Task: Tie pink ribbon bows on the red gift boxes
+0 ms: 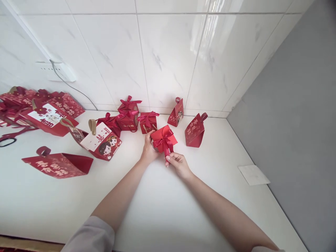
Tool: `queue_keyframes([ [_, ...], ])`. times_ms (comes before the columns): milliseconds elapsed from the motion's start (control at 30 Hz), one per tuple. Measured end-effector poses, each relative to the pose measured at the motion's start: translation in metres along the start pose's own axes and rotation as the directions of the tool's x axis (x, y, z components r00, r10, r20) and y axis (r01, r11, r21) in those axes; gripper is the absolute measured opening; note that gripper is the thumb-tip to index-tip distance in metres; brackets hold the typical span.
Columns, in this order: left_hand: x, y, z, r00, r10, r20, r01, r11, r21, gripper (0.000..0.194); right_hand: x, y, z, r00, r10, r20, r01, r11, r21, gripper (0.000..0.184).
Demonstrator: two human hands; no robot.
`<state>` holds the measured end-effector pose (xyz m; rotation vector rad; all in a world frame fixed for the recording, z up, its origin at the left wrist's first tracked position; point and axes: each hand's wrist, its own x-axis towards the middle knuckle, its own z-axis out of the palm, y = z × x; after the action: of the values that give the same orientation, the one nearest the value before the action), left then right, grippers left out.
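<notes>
A small red gift box [158, 135] with a tied ribbon bow [164, 140] is held up over the white table. My left hand [149, 148] grips the box by its left side, its fingers partly hidden behind it. With thumb and fingers my right hand [179, 163] pinches the ribbon's hanging tail [167, 154] just below the bow. Right behind stands another ribboned red box [148, 122].
More ribboned boxes [127, 120] stand along the tiled wall. Triangular red boxes [194, 131] with loop handles are on the right, others [59, 164] on the left. Scissors [15, 135] lie far left by a pile of red boxes. A white card [253, 175] rests near the right edge.
</notes>
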<state>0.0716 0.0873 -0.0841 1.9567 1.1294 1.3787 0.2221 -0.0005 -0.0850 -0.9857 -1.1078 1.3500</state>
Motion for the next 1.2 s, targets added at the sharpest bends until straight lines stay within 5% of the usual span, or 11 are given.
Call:
queue_keyframes([
  [133, 0.002, 0.003, -0.002, 0.999, -0.036, 0.028, 0.036, 0.999, 0.001, 0.095, 0.002, 0.001, -0.002, 0.999, 0.041, 0.019, -0.041, 0.999, 0.03, 0.035],
  [433, 0.004, 0.008, -0.005, 0.998, -0.037, 0.058, 0.039, 0.999, -0.019, 0.096, 0.006, 0.007, 0.005, 0.988, 0.063, -0.138, -0.066, 0.998, -0.018, 0.036],
  [633, 0.007, 0.004, -0.005, 0.998, -0.035, 0.049, 0.037, 0.998, -0.051, 0.102, -0.003, -0.006, -0.003, 0.891, -0.207, -0.405, 0.103, 0.959, -0.264, 0.026],
  [900, 0.007, 0.008, -0.004, 0.993, -0.052, 0.103, 0.062, 0.993, -0.099, 0.089, 0.014, -0.006, -0.026, 0.977, -0.197, -0.084, 0.164, 0.941, -0.295, 0.032],
  [1200, 0.011, -0.021, -0.002, 0.959, -0.174, 0.224, 0.245, 0.905, -0.347, 0.098, 0.018, 0.004, -0.031, 0.971, -0.225, -0.075, 0.196, 0.939, -0.282, 0.03],
])
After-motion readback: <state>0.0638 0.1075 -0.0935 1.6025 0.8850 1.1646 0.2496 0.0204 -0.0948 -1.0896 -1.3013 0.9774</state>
